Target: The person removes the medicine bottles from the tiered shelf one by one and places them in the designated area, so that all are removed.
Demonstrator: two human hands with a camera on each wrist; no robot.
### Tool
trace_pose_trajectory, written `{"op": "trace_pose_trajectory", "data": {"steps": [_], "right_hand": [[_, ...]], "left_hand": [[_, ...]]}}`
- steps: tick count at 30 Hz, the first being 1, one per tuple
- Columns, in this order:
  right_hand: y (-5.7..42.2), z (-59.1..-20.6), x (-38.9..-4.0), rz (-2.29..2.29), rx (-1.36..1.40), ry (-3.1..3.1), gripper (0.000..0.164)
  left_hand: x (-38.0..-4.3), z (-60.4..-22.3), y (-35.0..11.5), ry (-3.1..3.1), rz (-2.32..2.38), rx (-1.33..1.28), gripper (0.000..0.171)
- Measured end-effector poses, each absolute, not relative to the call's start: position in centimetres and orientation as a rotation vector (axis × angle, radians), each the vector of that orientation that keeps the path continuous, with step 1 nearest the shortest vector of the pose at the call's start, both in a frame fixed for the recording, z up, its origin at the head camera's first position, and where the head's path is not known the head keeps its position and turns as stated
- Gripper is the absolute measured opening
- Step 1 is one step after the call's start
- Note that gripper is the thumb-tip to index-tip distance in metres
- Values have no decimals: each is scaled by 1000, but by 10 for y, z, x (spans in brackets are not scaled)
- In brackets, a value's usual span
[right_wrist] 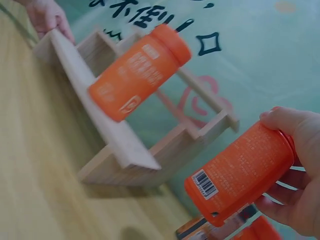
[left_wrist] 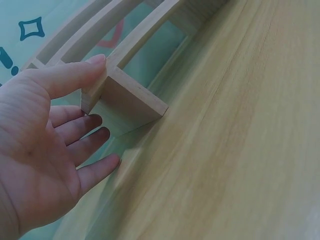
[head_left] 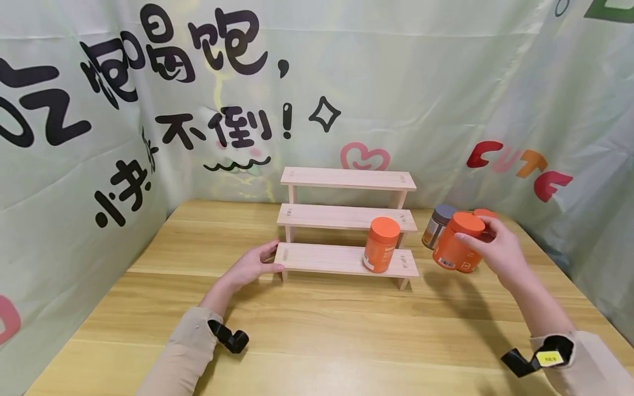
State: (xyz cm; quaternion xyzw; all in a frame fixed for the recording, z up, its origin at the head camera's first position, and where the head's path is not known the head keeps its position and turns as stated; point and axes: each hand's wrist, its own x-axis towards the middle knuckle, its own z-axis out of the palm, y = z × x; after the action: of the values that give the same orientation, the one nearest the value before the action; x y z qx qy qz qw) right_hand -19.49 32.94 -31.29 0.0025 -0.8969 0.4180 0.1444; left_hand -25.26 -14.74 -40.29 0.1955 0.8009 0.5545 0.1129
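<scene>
A three-tier wooden step shelf point(head_left: 322, 258) stands at the middle of the table. My left hand point(head_left: 255, 267) holds the left end of its lowest board, thumb on the near edge, as the left wrist view also shows. On that board's right part stands an orange jar point(head_left: 381, 247) with an orange lid. My right hand point(head_left: 497, 247) grips a second orange jar point(head_left: 448, 245) near its lid, right of the shelf. In the right wrist view this held jar point(right_wrist: 240, 172) is tilted, a barcode facing the camera.
Behind the held jar are a dark-lidded jar point(head_left: 435, 228) and another orange jar point(head_left: 473, 263), partly hidden by it. A printed cloth point(head_left: 396, 82) hangs along the back and sides of the wooden table point(head_left: 317, 335).
</scene>
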Motion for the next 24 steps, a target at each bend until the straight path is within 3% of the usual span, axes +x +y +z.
{"op": "trace_pose_trajectory", "data": {"steps": [24], "right_hand": [[336, -360, -183, 1110, -60, -2670, 62]], "left_hand": [[-254, -406, -148, 2336, 1644, 583, 79]]}}
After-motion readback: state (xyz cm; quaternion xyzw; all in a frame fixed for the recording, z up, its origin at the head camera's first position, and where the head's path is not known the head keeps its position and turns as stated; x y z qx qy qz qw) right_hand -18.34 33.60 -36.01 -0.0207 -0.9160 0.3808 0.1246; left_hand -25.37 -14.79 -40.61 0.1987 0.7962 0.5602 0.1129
